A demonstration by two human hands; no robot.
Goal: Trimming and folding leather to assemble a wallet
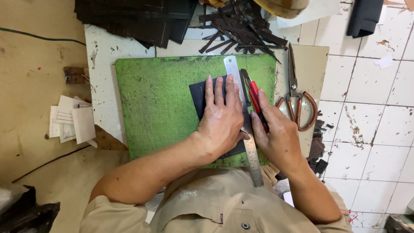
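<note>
While the left hand (222, 118) lies flat with fingers spread, pressing a dark sheet (202, 97) and the steel ruler (243, 116) down onto the green cutting mat (159, 103), the right hand (276, 136) is closed around a red utility knife (254, 97), its blade end resting against the ruler's right edge. The dark sheet sits on the right half of the mat, mostly under the palm; it looks thin, light and limp, probably leather or a similar material, so it would likely slide or buckle unless held flat near the cutting line, as the spread fingers now do. Just right of the mat lie scissors (297, 92) with brown handles, on the tiled surface (371, 112). Beyond the mat's far edge sit a stack of dark sheets (133, 19) and a loose heap of dark cut strips (243, 26). Left of the mat lie some paper slips (71, 123). No container shows; the strips lie loose.
</note>
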